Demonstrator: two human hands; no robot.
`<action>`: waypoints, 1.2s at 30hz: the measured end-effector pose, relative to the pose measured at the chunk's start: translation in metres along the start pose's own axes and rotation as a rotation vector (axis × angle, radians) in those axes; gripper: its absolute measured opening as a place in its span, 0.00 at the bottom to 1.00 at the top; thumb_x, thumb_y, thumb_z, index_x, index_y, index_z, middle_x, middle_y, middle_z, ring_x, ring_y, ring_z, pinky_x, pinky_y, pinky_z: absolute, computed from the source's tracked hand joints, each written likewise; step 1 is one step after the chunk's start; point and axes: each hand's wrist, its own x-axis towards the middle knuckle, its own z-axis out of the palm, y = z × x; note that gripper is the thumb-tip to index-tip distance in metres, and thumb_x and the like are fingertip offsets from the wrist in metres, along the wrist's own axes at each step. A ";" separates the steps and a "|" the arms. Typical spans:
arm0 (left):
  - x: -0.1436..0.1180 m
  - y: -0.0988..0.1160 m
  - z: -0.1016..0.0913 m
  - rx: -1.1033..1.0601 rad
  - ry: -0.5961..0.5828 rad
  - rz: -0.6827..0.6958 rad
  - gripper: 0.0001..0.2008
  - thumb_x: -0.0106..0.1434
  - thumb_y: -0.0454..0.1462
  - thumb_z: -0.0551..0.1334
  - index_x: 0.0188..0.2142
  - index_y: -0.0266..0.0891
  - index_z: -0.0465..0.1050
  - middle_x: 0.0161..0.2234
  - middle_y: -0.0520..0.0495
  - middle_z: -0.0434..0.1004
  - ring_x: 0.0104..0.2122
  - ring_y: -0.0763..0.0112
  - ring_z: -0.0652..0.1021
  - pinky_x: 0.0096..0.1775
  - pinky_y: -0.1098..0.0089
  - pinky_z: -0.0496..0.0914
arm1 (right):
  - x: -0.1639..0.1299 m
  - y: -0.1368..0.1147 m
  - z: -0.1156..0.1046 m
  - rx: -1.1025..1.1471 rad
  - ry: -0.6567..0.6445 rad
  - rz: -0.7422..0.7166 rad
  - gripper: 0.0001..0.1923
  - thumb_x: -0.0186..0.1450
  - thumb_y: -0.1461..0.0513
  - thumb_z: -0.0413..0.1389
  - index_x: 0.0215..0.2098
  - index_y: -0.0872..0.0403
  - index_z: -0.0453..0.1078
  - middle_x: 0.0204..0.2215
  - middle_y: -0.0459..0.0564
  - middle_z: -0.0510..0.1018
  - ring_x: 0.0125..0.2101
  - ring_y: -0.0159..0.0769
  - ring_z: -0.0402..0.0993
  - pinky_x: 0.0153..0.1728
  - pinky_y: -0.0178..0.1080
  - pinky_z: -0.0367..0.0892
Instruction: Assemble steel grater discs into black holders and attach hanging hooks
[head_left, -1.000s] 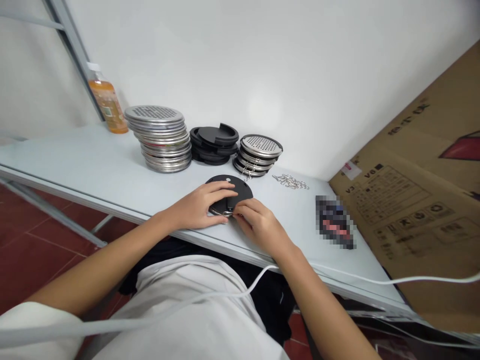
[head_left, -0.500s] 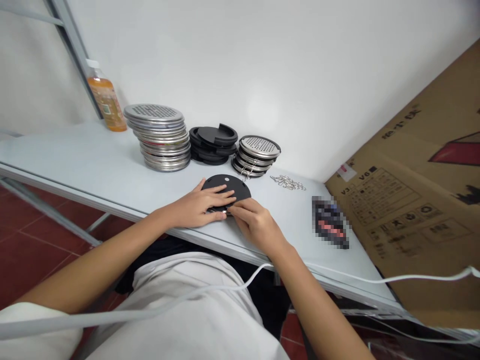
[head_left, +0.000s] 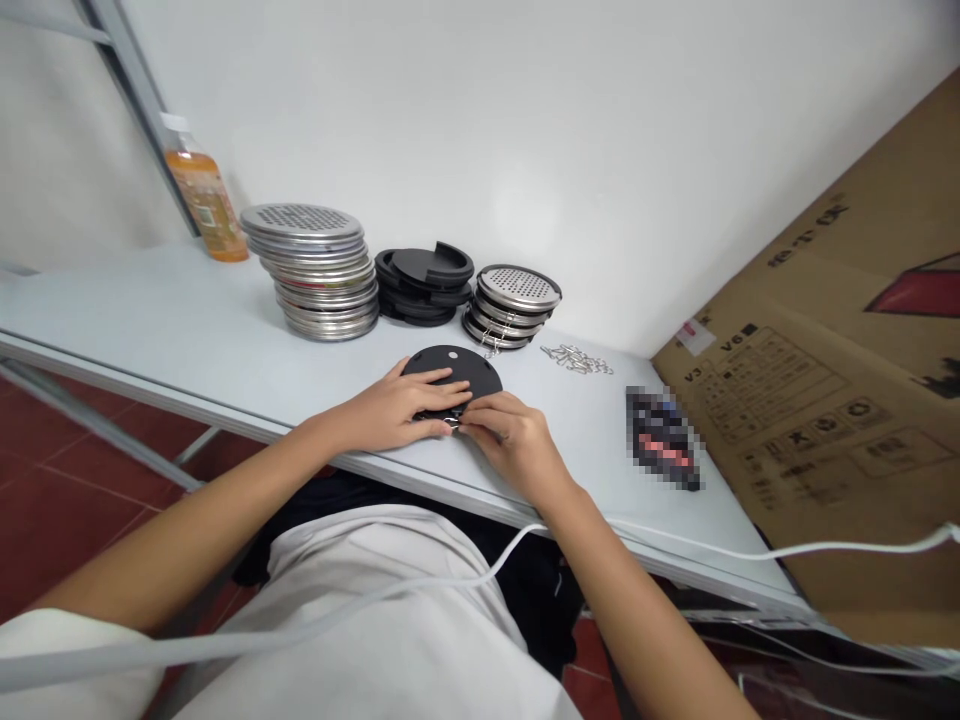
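Black disc: a round black plastic disc lies flat on the pale desk, near its front edge, under both hands.
Left hand: the left hand lies palm down on the near-left part of the disc, fingers spread flat and pressing on it.
Right hand: the right hand meets the left at the disc's near rim, its fingers drawn together and pinched on a small metal clip, too small to make out in detail.
Far row, left to right: an orange bottle stands against the wall; a tall stack of perforated steel discs comes next; a low stack of black discs sits just beside it; a shorter steel stack touches that on the right.
Loose parts: a small heap of metal clips lies right of the short stack, apart from the hands.
Right side: a cardboard box leans by the desk's right end, with a blurred dark object on the desk beside it.
Foreground: a white cable crosses the person's lap.
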 end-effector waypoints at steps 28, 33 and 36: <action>0.003 -0.006 0.001 0.068 -0.059 -0.016 0.22 0.71 0.47 0.59 0.63 0.56 0.67 0.66 0.50 0.65 0.70 0.55 0.57 0.66 0.41 0.35 | -0.002 -0.005 0.000 -0.270 -0.055 -0.129 0.09 0.71 0.68 0.52 0.40 0.55 0.75 0.38 0.56 0.81 0.37 0.40 0.71 0.37 0.42 0.73; 0.003 -0.008 0.001 0.070 -0.057 -0.006 0.22 0.71 0.49 0.58 0.63 0.57 0.67 0.66 0.50 0.65 0.70 0.55 0.57 0.66 0.42 0.34 | -0.002 -0.005 0.000 -0.255 -0.059 -0.145 0.09 0.71 0.69 0.52 0.41 0.55 0.75 0.39 0.56 0.81 0.37 0.39 0.71 0.37 0.41 0.73; 0.003 -0.009 0.002 0.065 -0.051 -0.004 0.22 0.71 0.49 0.58 0.63 0.57 0.66 0.66 0.49 0.65 0.70 0.55 0.57 0.66 0.41 0.33 | -0.002 -0.005 0.000 -0.246 -0.056 -0.135 0.09 0.71 0.69 0.52 0.41 0.55 0.75 0.38 0.56 0.81 0.37 0.39 0.72 0.37 0.41 0.74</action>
